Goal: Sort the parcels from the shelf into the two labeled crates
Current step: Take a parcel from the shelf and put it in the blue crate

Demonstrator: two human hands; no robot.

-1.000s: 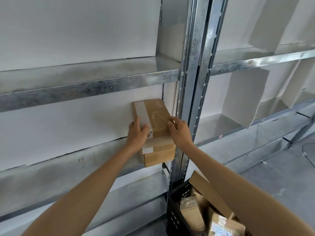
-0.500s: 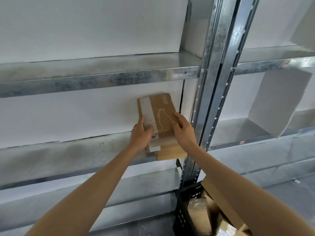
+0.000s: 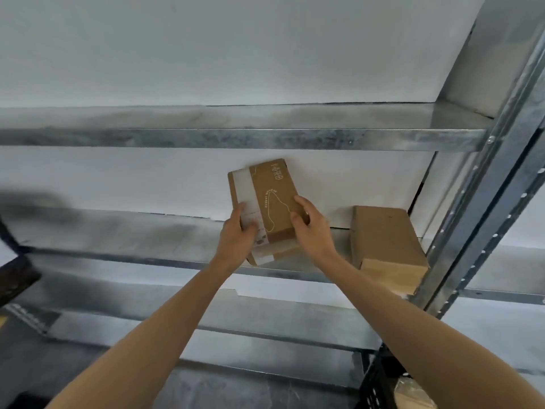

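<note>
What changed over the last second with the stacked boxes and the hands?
The printed cardboard box was lifted off the plain cardboard box and carried left, so the two are now apart. The left hand and the right hand keep their grip on its sides. The plain box stays on the shelf beside the upright post.

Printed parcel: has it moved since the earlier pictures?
Yes. The printed parcel moved left, away from the upright post, off the plain box.

Matt cardboard parcel (image 3: 274, 202), mottled galvanised-metal shelf (image 3: 236, 138)
</note>
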